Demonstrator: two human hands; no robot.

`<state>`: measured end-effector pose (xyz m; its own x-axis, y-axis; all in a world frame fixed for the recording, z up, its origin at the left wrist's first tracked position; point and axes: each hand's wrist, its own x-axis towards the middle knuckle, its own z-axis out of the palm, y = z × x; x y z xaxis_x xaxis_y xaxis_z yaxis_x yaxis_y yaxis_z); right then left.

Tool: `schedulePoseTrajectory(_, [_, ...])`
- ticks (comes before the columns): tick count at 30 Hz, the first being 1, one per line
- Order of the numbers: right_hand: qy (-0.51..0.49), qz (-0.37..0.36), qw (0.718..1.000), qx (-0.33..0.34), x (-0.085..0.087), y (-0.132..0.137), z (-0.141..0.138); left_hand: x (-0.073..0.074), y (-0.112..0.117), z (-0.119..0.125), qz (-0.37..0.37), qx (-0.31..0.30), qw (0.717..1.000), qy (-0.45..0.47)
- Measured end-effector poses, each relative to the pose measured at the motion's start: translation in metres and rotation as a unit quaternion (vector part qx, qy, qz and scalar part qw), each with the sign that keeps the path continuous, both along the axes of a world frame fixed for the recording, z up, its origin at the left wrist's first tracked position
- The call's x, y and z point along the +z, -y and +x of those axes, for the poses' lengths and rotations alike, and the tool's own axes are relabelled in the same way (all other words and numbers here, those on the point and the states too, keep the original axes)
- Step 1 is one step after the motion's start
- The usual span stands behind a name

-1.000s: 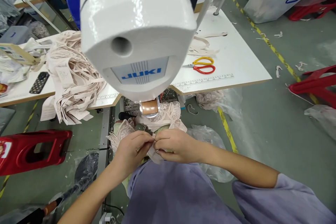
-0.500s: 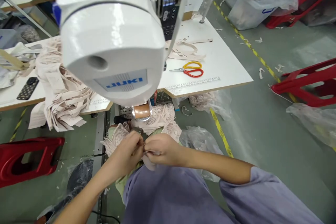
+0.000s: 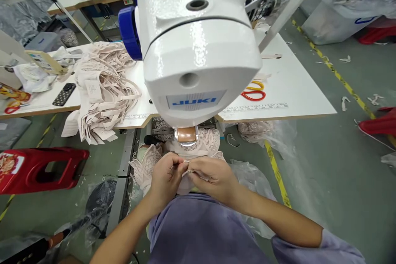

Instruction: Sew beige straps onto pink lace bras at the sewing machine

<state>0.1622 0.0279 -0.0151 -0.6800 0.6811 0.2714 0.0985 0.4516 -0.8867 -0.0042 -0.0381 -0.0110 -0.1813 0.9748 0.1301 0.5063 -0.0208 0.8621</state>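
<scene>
Close to my lap, my left hand pinches the edge of a beige fabric piece between thumb and fingers. Touching it fingertip to fingertip, my right hand grips the same edge. Most of the piece is hidden by my hands. Just beyond them, a beige lace garment, which looks like a bra, lies under the front of the white sewing machine. More gathered lace hangs to the left of my left hand. The needle area is out of sight behind the machine head.
A pile of beige straps overhangs the white table on the left, beside a phone. Scissors lie right of the machine, partly hidden. A red stool stands lower left; plastic bags are on the floor.
My view has swung left, so the machine and table sit further right and the scissors' blades are covered. Both hands stay together on the fabric, their fingers slightly shifted.
</scene>
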Motion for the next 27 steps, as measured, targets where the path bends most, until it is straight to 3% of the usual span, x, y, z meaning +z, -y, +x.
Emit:
schedulePoseTrajectory(8, [0.029, -0.083, 0.995, -0.048, -0.003, -0.007, 0.003, 0.001, -0.003, 0.0, 0.035, -0.029, 0.999, 0.007])
schedulePoseTrajectory(11, [0.086, -0.052, 0.991, -0.084, 0.005, -0.017, 0.007, 0.006, -0.003, 0.0, 0.052, -0.004, 0.997, -0.053])
schedulePoseTrajectory(13, [0.133, -0.005, 0.987, -0.088, 0.012, -0.024, 0.01, 0.009, -0.002, 0.0, 0.079, -0.025, 0.991, -0.102])
schedulePoseTrajectory(15, [0.156, 0.02, 0.986, -0.062, 0.017, -0.029, 0.012, 0.014, -0.001, 0.0, 0.123, -0.063, 0.982, -0.132])
schedulePoseTrajectory(18, [0.142, -0.027, 0.989, -0.011, 0.021, -0.033, 0.013, 0.019, -0.002, 0.0, 0.16, -0.092, 0.972, -0.142])
schedulePoseTrajectory(22, [0.125, -0.111, 0.985, 0.041, 0.026, -0.035, 0.015, 0.023, -0.005, -0.001, 0.151, -0.099, 0.974, -0.141])
schedulePoseTrajectory(27, [0.131, -0.148, 0.978, 0.073, 0.029, -0.038, 0.018, 0.025, -0.007, -0.002, 0.148, -0.099, 0.975, -0.132])
